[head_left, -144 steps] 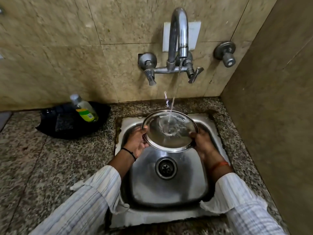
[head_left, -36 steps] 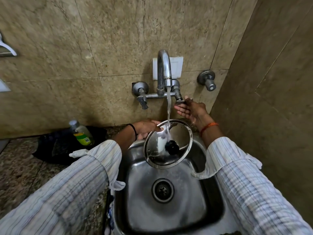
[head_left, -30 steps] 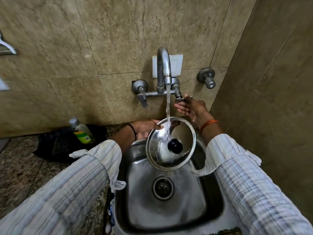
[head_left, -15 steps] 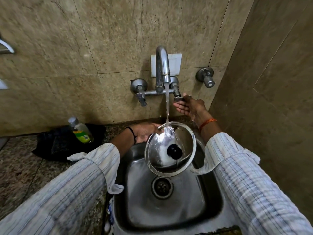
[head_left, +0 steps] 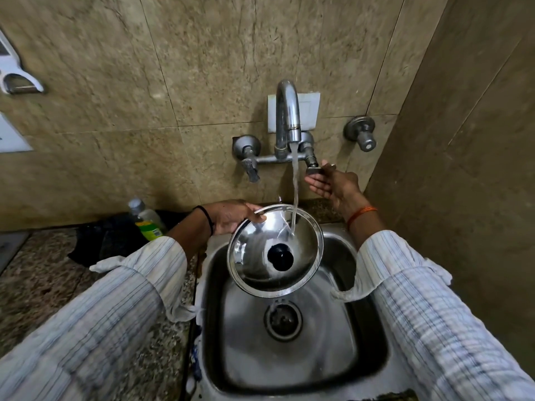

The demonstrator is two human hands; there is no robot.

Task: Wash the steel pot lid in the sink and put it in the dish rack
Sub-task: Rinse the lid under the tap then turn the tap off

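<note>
Little has moved — left hand [head_left: 231, 216] fingers grip the lid [head_left: 275, 250] rim, right hand [head_left: 333, 183] flat-open, fingertips hidden behind tap handle [head_left: 312, 170].

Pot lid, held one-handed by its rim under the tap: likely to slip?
Probably slippery: the pot lid is wet, polished steel. The left hand grips only its rim, so it may pivot. It looks rigid; its black knob likely offers surer hold.
</note>
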